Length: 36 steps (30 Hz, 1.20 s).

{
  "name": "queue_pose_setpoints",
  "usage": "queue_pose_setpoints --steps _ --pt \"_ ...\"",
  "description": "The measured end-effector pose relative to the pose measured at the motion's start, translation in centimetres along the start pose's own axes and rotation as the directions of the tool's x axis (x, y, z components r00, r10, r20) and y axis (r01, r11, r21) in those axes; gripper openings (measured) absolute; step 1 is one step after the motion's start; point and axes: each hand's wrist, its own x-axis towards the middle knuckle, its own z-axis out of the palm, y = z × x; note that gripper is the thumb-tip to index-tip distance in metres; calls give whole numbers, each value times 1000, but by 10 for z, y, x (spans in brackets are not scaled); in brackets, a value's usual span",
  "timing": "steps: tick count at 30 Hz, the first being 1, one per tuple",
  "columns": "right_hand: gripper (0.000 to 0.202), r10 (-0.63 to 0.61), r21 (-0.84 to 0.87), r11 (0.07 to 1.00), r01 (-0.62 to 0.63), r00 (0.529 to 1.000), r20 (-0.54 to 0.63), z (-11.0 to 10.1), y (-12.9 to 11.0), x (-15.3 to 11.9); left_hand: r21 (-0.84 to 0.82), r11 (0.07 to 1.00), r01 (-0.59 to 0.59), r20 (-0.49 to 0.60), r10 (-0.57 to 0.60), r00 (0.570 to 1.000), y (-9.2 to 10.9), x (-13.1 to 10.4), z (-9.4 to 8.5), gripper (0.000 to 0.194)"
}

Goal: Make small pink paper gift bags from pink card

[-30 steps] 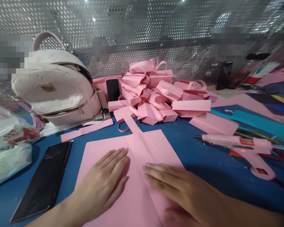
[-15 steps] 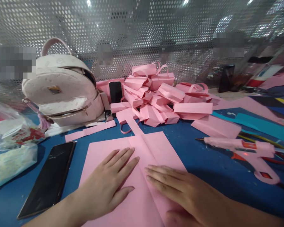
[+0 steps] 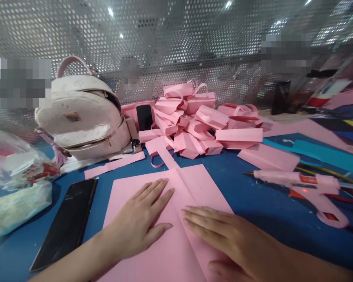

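A large sheet of pink paper [image 3: 164, 250] lies on the blue table before me, with a lengthwise crease and a raised fold right of its middle. My left hand [image 3: 144, 215] rests flat on the left half, fingers stretched toward the far edge. On the right half lies my right hand [image 3: 223, 231], palm down with its fingers straight and side by side, tips near the crease. Neither hand grips anything. Past the far edge of the sheet, a narrow pink paper strip [image 3: 167, 156] runs toward a heap of folded pink paper bags [image 3: 191, 121].
To the left are a black phone [image 3: 66, 223], a plastic-wrapped packet [image 3: 20, 207] and a cream backpack [image 3: 85, 121]. Another phone [image 3: 144, 116] stands upright behind. A pink glue gun [image 3: 302, 188] lies at right, its light lit, near blue paper strips [image 3: 329, 154]. Perforated metal panels [image 3: 176, 35] rise behind.
Both hands stay on the sheet in nearly the same places. The left hand has shifted very slightly upward and right. The view has swung a little, moving the backpack and phone rightward.
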Motion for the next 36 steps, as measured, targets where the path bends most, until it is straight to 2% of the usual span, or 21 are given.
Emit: queue_pose_setpoints --steps 8,14,20,26,30,33,36 --pt "61 0 40 999 1 1000 -20 -1 -1 -1 4 1000 1 16 -1 1000 1 1 -1 68" --pt "60 14 67 998 -13 1000 -16 1 1 -2 0 999 -35 -3 35 999 2 0 -3 57" --pt "58 19 81 997 -16 999 -34 3 2 -2 -65 990 -129 48 132 990 3 3 -10 63" --pt "56 24 96 995 -23 1000 -14 0 0 -2 -45 981 -190 95 193 977 1 1 -15 65" --pt "48 72 142 988 -57 992 -102 0 6 -3 -54 978 -202 73 206 976 -1 0 -15 65" --pt "44 103 40 995 -96 972 -213 4 12 -3 -53 976 -212 53 215 975 -2 0 -13 64" --pt "42 109 -158 976 -150 964 -242 6 16 2 -48 975 -215 49 218 975 -2 0 -13 63"
